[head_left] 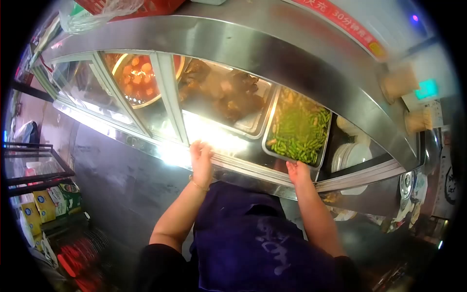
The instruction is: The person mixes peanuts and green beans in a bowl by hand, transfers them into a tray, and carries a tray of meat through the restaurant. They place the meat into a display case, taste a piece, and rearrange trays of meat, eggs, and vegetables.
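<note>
A steel tray of green beans point(297, 129) sits inside the steel display case point(233, 41). My right hand point(298, 173) is at the tray's near edge, its fingers closed on the rim. My left hand point(200, 155) rests at the case's front sill, beside the window frame point(170, 97); its fingers are bent and blurred by glare, and what they touch is not clear. Left of the beans lies a tray of brown cooked meat point(224, 92). Farther left, behind the glass, stands a round pot of red broth point(138, 80) with pale round pieces.
White plates point(352, 155) are stacked inside the case at the right. A red basket point(146, 7) with a plastic bag stands on top. Boxes point(44, 205) and a dark rack point(39, 165) are at the left. The curved steel top overhangs the trays.
</note>
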Demonstrator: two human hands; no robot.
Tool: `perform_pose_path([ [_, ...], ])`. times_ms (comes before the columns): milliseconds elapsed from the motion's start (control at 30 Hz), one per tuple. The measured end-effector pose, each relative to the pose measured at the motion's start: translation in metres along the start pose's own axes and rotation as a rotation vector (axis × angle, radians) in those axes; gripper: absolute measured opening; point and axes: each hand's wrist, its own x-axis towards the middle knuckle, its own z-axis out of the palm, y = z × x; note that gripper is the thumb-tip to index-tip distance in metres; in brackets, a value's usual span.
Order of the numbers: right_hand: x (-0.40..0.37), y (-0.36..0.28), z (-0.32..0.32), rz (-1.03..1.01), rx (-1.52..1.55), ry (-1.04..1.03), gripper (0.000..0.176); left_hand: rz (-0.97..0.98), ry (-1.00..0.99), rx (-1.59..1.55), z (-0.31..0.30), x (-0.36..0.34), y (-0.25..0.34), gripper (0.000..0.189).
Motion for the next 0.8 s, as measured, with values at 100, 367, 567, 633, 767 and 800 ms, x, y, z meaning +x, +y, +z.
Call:
perform_pose_path([
  [100, -0.01, -0.005, 0.009, -0.055, -0.021, -0.065, 0.018, 0.217, 0.032, 0.114, -0.025, -0.016, 0.034, 0.045],
  [367, -0.03, 0.013, -0.004, -0.011, 0.034, -0.166, 0.025, 0.626, 0.065, 0.335, -0.028, 0.023, 0.096, 0.039],
  [567, -0.068, 0.018, -0.017, -0.1, -0.509, -0.3, 0.029, 0.624, 0.092, 0.386, -0.028, 0.048, 0.115, 0.021],
  [633, -0.08, 0.022, -0.035, -0.226, -0.659, -0.351, 0.02, 0.606, 0.042, 0.256, -0.029, 0.051, 0.113, 0.021],
  [767, -0.054, 0.017, -0.121, -0.576, -1.096, -0.487, 0.016, 0.708, 0.061, 0.333, -0.025, 0.047, 0.098, 0.021],
  [800, -0.058, 0.016, -0.142, -0.781, -1.253, -0.478, 0.016, 0.722, 0.071, 0.399, -0.021, 0.043, 0.092, 0.021],
])
